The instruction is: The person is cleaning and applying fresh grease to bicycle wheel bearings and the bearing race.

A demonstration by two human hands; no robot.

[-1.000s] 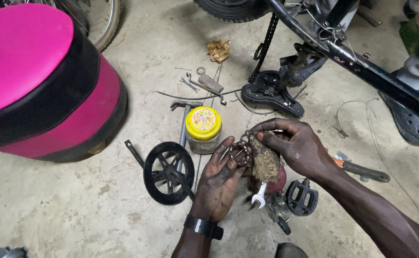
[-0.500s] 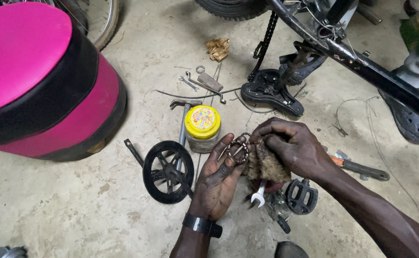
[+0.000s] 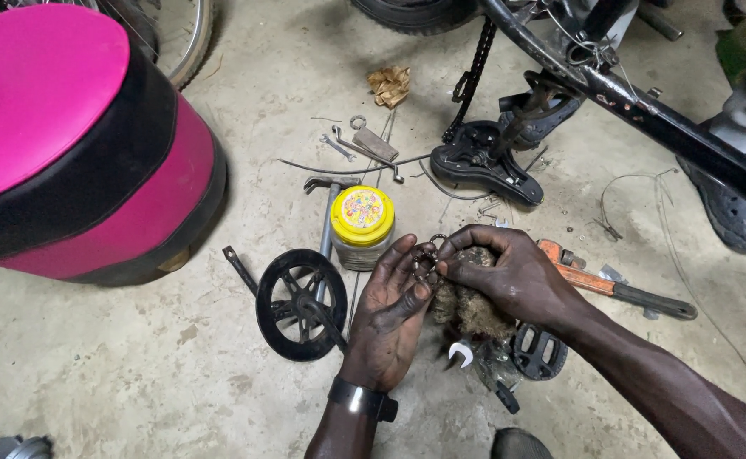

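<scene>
Filling the left of the view: pink-and-black padded seat (image 3: 59, 144), bulky, resting on the concrete floor (image 3: 135, 399). Crossing the upper right: black bicycle frame (image 3: 645, 119) with its chain (image 3: 473, 72) hanging toward a black saddle (image 3: 479, 161) lying on the ground. Lower, near centre: small black spoked wheel (image 3: 301, 303) lying flat, just beside a clear jar with a yellow lid (image 3: 362, 223). Right of the hands: orange-handled pipe wrench (image 3: 611, 287), long axis running left to right, and a black pedal (image 3: 539, 350) below it.

Left hand (image 3: 390, 319) palm up, fingers spread loose, serving as a tray. Right hand (image 3: 513, 276) curled over a dirty wad of rag (image 3: 466, 310), thumb and forefinger pinched on small metal rings (image 3: 428, 255). Rings sitting at the left fingertips, touching both hands, directly at the right pinch and above the left palm. Right hand the one actually gripping; left merely supporting from beneath. Exact count and shape of the rings too small to tell. Little open spanner (image 3: 460, 353) below the rag, on the floor.
</scene>
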